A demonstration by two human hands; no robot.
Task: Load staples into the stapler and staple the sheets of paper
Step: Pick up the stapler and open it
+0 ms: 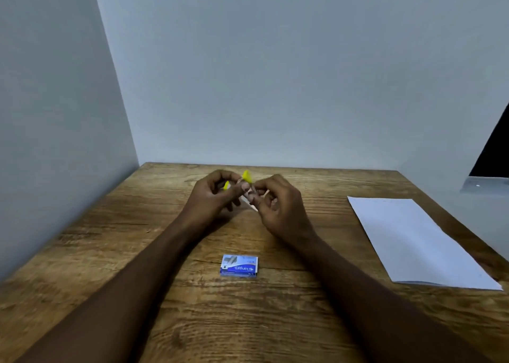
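Left hand (213, 194): reaching in from the near edge of the brown wood-grain counter (154, 252) and hovering over its far central part; the grip is closing its curled fingers around the small yellow-and-pale stapler (247, 177).
Right hand (278, 205): sitting just beside the left hand, fingertips meeting it at the stapler; the grip is pinching the stapler's pale lower part, and whether a strip of staples is also lying between the fingers cannot be told.
Stapler: being held by both hands above the counter, close to the far edge; only two yellow tips and a pale sliver are showing between the fingers, so open or closed cannot be told.
Small blue-and-white cardboard staple box (239, 265): lying flat on the counter's central area, nearer the near edge than the hands, between the two forearms and touching neither; its printed lettering is facing away from the camera.
White rectangular sheets of paper (413, 241): lying flat in a stack along the right edge of the counter, well apart from the hands and the box, with the near corner reaching the counter's edge.
Plain grey walls (275, 73): standing at the far and left edges of the counter.
Dark panel (495, 148): showing at the far right, beyond the counter's far right corner.
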